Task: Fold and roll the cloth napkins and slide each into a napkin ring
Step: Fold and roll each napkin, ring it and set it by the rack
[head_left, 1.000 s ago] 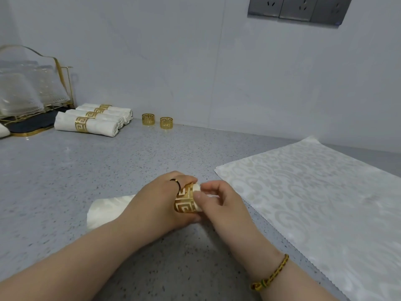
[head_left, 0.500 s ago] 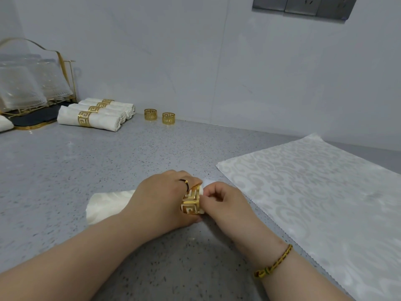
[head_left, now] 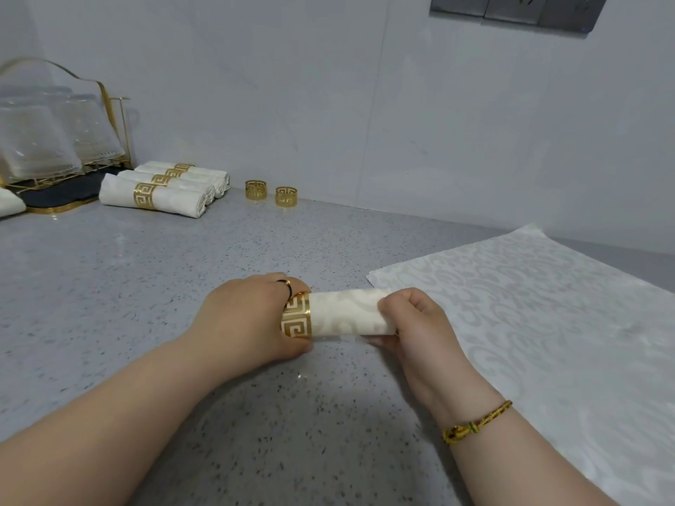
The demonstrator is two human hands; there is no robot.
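Note:
A rolled white napkin lies across the grey counter in front of me, with a gold fretwork ring around it. My left hand grips the ring and hides the roll's left part. My right hand pinches the roll's right end. A flat white damask napkin lies spread out to the right. Three finished rolls in rings lie at the back left, and two loose gold rings stand beside them near the wall.
A gold wire rack with clear glass dishes on a dark tray stands at the far left. The grey speckled counter meets a pale wall behind. Wall sockets sit at the top right.
The napkin has come through the ring to the right: its right end now sticks out far past the ring. My right hand has moved right with that end.

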